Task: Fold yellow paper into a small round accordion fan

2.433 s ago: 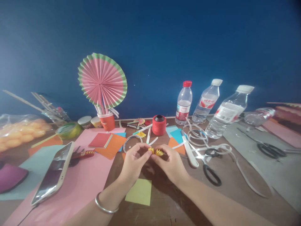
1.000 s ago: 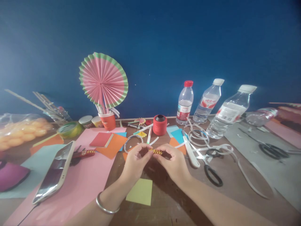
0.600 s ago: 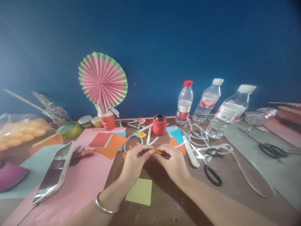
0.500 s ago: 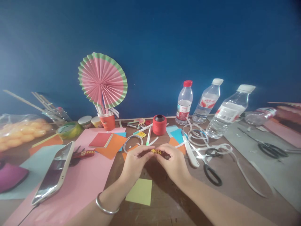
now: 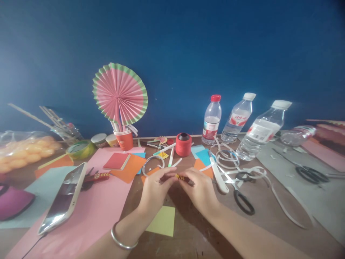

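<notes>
The yellow pleated paper (image 5: 179, 176) is in the air btwn both hands, above the middle of the brown table (image 5: 185, 241). The left hand (image 5: 154, 187) pinches one end of it w/ thumb and index finger; the right hand (image 5: 202, 189) does the same at the other end. How hard they press I cannot tell, bc the paper is small and partly hidden by the fingers.

The step in hand is prob. the shaping of the folds, maybe pressing the zigzag together. In my judgement, the next move calls for light and even pressure on both ends, so the pleats don't slip or get crushed.

Re: room, the most open part is on the near side, btwn the forearms, where the yellow-green square sheet (image 5: 163, 221) lies flat. Beyond the fingers it is tighter: the red spool (image 5: 183, 145) stands there, and the clear ring (image 5: 143, 166) lies near the left knuckles. The white-handled cutter (image 5: 221, 184) and black-handled scissors (image 5: 236, 194) are to the right of the right hand, not touched, so a wide swing that way could knock them. The left forearm crosses the edge of the pink sheet (image 5: 99, 205)
</notes>
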Tool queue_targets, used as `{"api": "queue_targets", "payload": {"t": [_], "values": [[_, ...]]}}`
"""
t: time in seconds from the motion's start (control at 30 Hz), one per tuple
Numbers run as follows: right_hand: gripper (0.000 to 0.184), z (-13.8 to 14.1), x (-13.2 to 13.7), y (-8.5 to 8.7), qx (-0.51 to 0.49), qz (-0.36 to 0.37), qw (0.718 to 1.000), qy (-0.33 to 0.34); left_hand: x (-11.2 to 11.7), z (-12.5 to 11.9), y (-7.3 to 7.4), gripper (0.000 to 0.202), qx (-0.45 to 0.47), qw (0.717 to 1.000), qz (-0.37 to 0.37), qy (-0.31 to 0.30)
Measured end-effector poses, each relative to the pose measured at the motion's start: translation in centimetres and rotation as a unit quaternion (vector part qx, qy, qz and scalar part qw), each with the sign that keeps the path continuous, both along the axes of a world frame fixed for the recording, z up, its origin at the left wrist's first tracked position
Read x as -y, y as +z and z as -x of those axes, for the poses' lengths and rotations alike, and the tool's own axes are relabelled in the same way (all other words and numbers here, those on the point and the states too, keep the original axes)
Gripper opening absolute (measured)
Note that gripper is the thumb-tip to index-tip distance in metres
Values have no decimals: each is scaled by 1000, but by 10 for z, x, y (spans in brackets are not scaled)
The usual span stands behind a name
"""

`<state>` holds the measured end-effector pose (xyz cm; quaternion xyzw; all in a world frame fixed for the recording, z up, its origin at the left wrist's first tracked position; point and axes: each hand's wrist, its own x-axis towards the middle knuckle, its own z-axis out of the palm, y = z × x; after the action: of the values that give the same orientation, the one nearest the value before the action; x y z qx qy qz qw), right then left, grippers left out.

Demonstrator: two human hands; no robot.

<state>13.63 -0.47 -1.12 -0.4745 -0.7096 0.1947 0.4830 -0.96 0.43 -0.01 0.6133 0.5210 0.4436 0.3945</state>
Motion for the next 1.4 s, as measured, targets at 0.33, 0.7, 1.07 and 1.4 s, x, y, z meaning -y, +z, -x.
{"api": "queue_targets", "payload": {"t": [0.33,0.7,1.07,1.4], "values": [[5,1,2,0,-6,57,998,-28,3,-3,3,10,-9,1000,-8,4],[14,2,-1,2,-98,34,994,28,-1,-2,2,12,28,999,17,4],[11,0,2,-3,-67,9,997,-29,3,-3,-1,23,124,984,127,25],[12,-1,-2,-4,-76,-32,996,24,5,-7,12,21,130,983,131,24]]}}
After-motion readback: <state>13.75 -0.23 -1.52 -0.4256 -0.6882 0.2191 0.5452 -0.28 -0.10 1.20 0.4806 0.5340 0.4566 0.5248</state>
